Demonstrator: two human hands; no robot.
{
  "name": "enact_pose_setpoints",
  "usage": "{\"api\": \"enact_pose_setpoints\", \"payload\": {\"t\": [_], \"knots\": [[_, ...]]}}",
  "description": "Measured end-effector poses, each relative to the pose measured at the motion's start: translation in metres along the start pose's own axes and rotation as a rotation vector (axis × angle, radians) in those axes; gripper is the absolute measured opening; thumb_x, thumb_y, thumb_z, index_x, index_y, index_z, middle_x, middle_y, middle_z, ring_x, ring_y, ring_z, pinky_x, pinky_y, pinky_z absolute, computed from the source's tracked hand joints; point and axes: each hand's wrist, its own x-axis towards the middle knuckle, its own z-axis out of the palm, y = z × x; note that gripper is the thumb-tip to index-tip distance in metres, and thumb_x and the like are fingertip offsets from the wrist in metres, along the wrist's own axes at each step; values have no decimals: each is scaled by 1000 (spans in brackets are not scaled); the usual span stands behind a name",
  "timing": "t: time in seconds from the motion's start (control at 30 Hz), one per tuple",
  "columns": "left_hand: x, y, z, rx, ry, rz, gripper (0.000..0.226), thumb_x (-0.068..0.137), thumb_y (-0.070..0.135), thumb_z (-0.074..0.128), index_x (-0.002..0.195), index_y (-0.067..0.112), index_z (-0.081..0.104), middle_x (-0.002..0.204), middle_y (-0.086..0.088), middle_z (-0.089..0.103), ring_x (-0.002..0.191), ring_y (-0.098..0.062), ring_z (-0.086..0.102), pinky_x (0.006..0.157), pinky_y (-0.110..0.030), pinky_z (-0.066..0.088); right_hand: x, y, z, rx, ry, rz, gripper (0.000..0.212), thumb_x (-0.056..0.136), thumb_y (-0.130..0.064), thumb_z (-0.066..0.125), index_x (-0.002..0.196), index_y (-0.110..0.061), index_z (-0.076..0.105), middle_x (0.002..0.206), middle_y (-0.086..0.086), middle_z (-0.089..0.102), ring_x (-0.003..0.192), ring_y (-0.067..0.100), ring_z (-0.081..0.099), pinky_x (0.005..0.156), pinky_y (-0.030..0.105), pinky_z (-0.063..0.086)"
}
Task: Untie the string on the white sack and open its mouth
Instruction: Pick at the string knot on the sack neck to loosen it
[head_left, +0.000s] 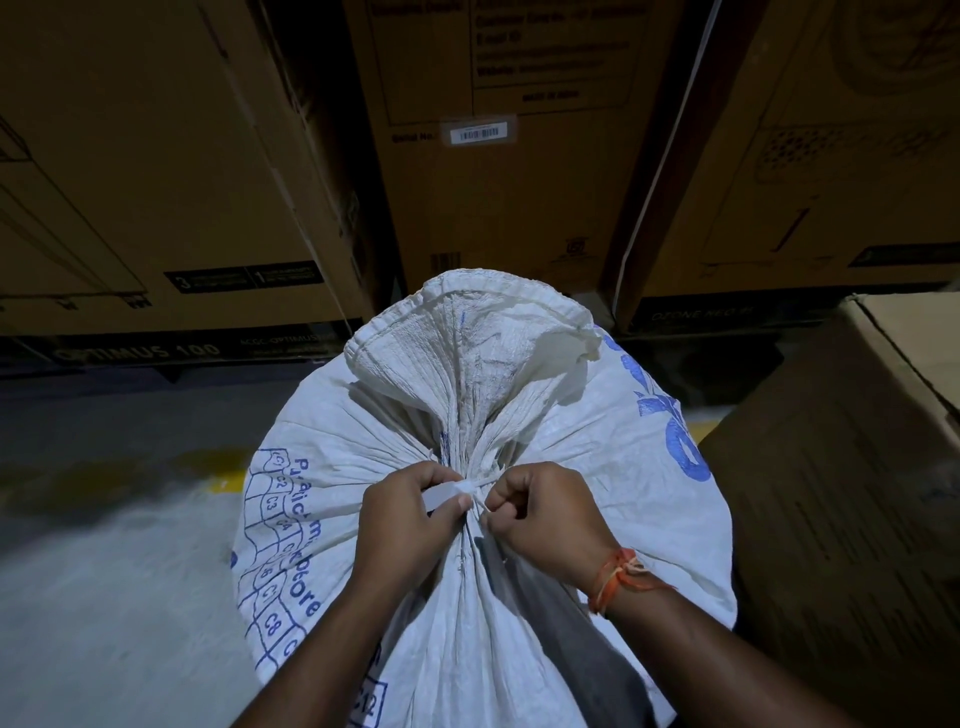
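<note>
A full white woven sack (597, 478) with blue print stands in front of me, its neck gathered tight and its loose top flaring above the knot. A white string (470, 487) binds the neck. My left hand (410, 525) pinches a flat white end of the string between thumb and fingers, just left of the knot. On the right side of the knot, my right hand (545, 519) is closed on the string, an orange thread band on its wrist. The mouth of the sack is tied closed.
Tall brown cartons (493, 156) stand in a row right behind the sack. Another carton (857, 493) presses close on the right. Grey concrete floor (104, 545) with a yellow mark lies to the left.
</note>
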Motion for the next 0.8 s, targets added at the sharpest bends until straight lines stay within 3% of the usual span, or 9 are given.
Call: {"api": "enact_pose_setpoints", "payload": {"t": [0.1,0.33,0.47,0.57,0.7,0.8], "knots": [[1,2,-1,-5,-2,-4,12,79,29,83,89,28,77,80,16,76,80,-1,70,75,-31,58,-2,0,-4,-16,-36,-21,18,78,-11,63,81,-18,79,76,-3,78,70,7,71,66,17,55],[0,5,-1,-17,10,-14,14,75,34,81,88,29,78,79,17,76,81,1,70,76,-30,57,1,9,-9,37,-52,-28,20,82,-6,65,84,-18,81,72,-7,75,67,4,69,62,6,46],[-1,6,0,-7,14,-18,16,74,38,79,87,29,77,79,18,76,80,2,70,74,-29,56,4,13,-2,101,62,-7,21,77,-4,65,75,-24,72,68,-3,74,69,12,73,69,27,59],[-3,6,-1,-1,18,-10,12,78,30,84,88,30,77,80,20,75,82,4,68,74,-27,54,7,14,2,160,77,24,17,74,-3,70,77,-19,66,71,3,76,73,16,75,74,37,62],[-6,6,-5,0,25,-7,13,79,27,84,90,28,78,82,19,76,84,2,69,77,-28,56,13,13,10,203,66,40,20,72,-5,80,78,-16,65,70,6,76,70,16,75,75,40,62],[-8,2,-9,-22,22,-18,12,80,28,84,90,28,77,82,18,76,83,0,70,77,-32,58,16,9,11,257,7,46,26,70,-19,89,78,-12,66,67,9,74,65,22,72,70,37,61]]}}
